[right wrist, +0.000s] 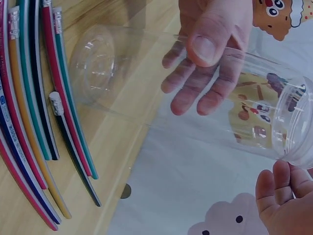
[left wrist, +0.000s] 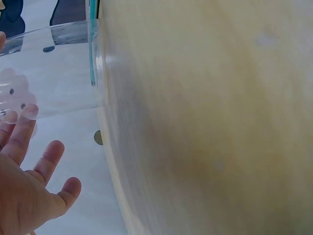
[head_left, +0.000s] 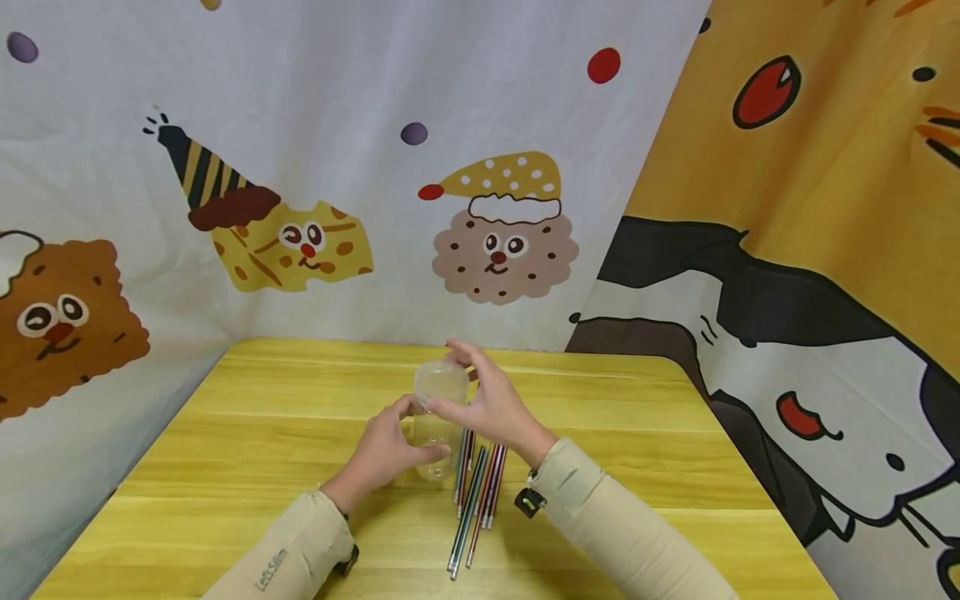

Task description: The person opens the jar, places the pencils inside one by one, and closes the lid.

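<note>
A clear plastic jar stands upright above or on the table, slightly tilted; whether its base touches the wood I cannot tell. My left hand grips the jar's body, thumb on the near side and fingers behind. At the jar's top, my right hand holds the round rim end between thumb and fingers. Whether a clear lid sits there is hard to see. Just right of the jar lies a loose bunch of striped pencils in several colours, some with white erasers.
The wooden table spreads around the hands. Behind it hangs a white cloth printed with cartoon food, and an orange cartoon cloth hangs on the right. Each wrist carries a small dark device.
</note>
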### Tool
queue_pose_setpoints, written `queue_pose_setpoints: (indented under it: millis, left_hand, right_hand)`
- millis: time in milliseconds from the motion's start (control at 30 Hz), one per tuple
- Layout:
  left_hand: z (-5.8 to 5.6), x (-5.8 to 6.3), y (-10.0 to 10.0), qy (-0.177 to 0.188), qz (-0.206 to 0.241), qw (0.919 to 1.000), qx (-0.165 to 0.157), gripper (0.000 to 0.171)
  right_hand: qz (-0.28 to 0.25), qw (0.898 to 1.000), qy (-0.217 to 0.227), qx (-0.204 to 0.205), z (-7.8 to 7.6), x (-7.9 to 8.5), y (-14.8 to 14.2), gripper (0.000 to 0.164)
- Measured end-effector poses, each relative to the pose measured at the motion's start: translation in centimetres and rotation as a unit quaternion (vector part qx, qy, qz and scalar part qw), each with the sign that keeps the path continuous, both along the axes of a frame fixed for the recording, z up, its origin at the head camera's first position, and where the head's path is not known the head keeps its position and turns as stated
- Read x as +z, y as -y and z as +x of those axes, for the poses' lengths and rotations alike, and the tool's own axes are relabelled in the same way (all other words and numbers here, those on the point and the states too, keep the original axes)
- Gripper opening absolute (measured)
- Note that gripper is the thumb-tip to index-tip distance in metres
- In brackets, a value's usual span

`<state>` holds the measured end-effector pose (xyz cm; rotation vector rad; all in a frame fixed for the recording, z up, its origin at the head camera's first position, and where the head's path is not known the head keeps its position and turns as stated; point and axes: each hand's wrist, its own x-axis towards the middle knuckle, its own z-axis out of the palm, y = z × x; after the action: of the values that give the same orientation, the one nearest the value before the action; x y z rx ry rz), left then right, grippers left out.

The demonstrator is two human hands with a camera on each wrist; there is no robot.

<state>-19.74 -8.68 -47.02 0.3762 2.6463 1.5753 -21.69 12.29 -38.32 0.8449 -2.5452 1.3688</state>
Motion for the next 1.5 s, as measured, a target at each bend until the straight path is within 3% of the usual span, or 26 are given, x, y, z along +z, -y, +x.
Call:
queue_pose_setpoints:
  millis: [367,1000,1267,1500]
  left_hand:
    - [0.0,-0.1,-0.2,0.0,0.006,1.0,0.004,0.064]
    - [0.0,0.1,-0.3,0.015,0.008,0.9998,0.01,0.072]
    - [0.0,0.0,-0.2,0.005,0.004,0.9999,0.013,0.07]
    - [0.0,0.1,-0.3,0.004,0.009,0.9999,0.012,0.069]
  right_hand:
    - [-0.016,1.0,0.003,-0.015,-0.3,0.6,-1.6,0.09]
    - [-0.032,0.995,0.035,-0.086,-1.8,0.0,-7.8,0.094]
    - [-0.012,0.99,0.052,-0.127,-2.7,-1.9,-12.7,0.095]
    - [0.02,0.978,0.095,-0.185,-3.5,-4.2,-17.7,0.101]
